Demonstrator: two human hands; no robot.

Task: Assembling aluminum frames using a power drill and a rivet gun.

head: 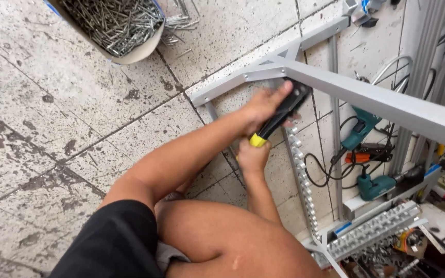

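**Riveter at frame corner, both hands on the handles**

Setting: speckled tile floor (52,103), worn and stained, with dark grout lines. A grey metal frame (387,105) lies across it; its bars meet at a braced corner near the upper middle of the view.

Riveter (281,114) — black body, yellow handle end — sits with its head against the underside of the frame corner, handles angled down and to the left.

Left hand (262,105): closed around the upper handle, fingers wrapped over the black part, knuckles just beside the frame bar.

Right hand (253,154): lower, just beneath the yellow end. It looks closed on the lower handle, though the handle itself is mostly hidden by the hand and by the left forearm.

Both forearms cross above a bent knee (222,237); black shorts (114,242) show at the bottom edge.

Surroundings:
- Box of rivets (114,23) at the top left, tipped, with a few loose ones spilled on the floor beside it.
- Two teal power drills (361,126) beyond the frame, with black cords looping between them.
- Perforated metal strips (301,170) run down from the corner towards the lower right — more lie stacked there.
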